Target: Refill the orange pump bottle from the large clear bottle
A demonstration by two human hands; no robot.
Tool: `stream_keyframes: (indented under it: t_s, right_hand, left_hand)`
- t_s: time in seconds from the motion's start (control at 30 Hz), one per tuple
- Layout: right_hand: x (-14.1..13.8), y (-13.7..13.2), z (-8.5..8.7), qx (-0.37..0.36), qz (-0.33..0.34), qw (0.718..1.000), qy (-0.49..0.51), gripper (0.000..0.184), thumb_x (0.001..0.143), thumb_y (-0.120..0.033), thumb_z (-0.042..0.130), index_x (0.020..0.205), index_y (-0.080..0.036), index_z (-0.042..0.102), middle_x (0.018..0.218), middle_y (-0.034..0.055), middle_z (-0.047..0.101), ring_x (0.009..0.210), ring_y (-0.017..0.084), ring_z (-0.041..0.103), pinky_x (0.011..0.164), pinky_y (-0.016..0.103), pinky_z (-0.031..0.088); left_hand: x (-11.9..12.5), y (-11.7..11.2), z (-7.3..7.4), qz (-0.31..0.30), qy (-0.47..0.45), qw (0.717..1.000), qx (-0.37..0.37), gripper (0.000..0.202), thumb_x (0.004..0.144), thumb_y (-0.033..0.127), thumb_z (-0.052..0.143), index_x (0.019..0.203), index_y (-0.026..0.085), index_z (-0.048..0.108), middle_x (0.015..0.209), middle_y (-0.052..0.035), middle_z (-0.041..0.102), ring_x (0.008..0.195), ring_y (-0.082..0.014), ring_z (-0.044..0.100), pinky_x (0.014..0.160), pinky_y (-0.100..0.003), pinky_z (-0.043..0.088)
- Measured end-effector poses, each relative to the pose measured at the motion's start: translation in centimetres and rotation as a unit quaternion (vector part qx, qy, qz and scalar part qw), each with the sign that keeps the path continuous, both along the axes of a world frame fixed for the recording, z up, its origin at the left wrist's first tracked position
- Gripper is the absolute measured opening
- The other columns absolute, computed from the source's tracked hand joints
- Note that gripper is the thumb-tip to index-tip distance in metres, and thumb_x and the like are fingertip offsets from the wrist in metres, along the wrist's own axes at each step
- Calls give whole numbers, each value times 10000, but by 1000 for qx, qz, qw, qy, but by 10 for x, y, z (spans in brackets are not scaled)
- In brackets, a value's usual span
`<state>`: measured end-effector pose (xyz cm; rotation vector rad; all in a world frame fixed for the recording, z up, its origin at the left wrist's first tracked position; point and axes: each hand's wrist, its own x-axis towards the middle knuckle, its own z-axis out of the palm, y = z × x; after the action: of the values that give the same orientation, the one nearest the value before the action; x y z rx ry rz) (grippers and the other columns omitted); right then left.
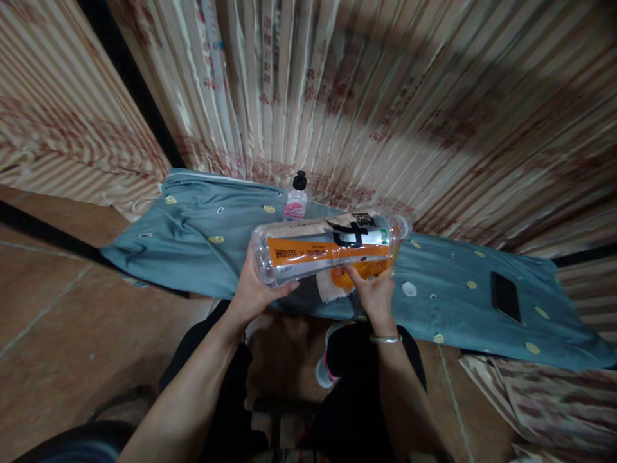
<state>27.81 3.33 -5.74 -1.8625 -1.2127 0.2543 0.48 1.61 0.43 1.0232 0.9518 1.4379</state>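
Note:
A large clear plastic bottle [332, 244] with an orange, grey and white label lies sideways in the air in front of me, its neck pointing right. My left hand [253, 289] is closed around its base end, the thumb along the underside. Near the neck end, my right hand [376, 292] grips it from below, thumb up against the label. Partly hidden behind the bottle is an orange see-through item [343, 278], whose kind I cannot make out. Next to it lies a piece of white tissue or cloth [330, 289].
A long narrow table with a blue-green patterned cloth [202, 218] crosses in front of me. On it are a small bottle with a black cap [296, 199], a white disc [409, 289] and a black phone [506, 297]. Striped curtains [308, 96] hang behind.

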Motion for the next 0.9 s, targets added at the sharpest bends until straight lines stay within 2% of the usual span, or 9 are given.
stream_keyframes:
  t_s: [0.13, 0.33, 0.53, 0.67, 0.9]
  right_hand:
    - [2, 1, -2, -3, 9, 1000, 1, 981, 683, -890, 769, 1303, -144, 619, 1229, 263, 788, 1156, 456, 770, 964, 572, 612]
    - [4, 2, -6, 12, 0, 1000, -21, 969, 685, -845, 813, 1322, -142, 619, 1174, 234, 804, 1081, 432, 784, 911, 547, 626]
    - [2, 3, -4, 23, 3, 1000, -16, 1026, 680, -830, 816, 1380, -113, 599, 1240, 261, 787, 1143, 442, 773, 960, 552, 619]
    - [2, 4, -6, 14, -8, 1000, -27, 1044, 655, -857, 816, 1351, -111, 597, 1192, 263, 793, 1096, 448, 780, 947, 565, 615]
    - [4, 5, -9, 29, -10, 998, -53, 997, 686, -842, 820, 1345, -128, 593, 1161, 239, 803, 1062, 422, 793, 914, 521, 621]
  left_hand:
    - [0, 0, -2, 9, 2, 1000, 0, 771, 439, 287, 1107, 1068, 196, 671, 1084, -90, 817, 1225, -385, 774, 1141, -535, 614]
    - [-1, 1, -4, 4, -4, 1000, 1, 795, 412, 289, 1112, 1068, 203, 671, 1102, -89, 815, 1210, -384, 779, 1120, -538, 624]
    - [0, 0, -1, 11, -3, 1000, 17, 768, 453, 293, 1099, 1081, 198, 668, 1132, -97, 818, 1239, -372, 770, 1134, -507, 615]
    - [0, 0, -1, 8, 4, 1000, 14, 796, 460, 307, 1095, 1119, 195, 661, 1172, -110, 815, 1265, -386, 762, 1152, -518, 603]
    - [0, 3, -7, 14, 16, 999, 27, 862, 455, 352, 1098, 1171, 197, 644, 1222, -125, 805, 1243, -389, 765, 1094, -498, 635]
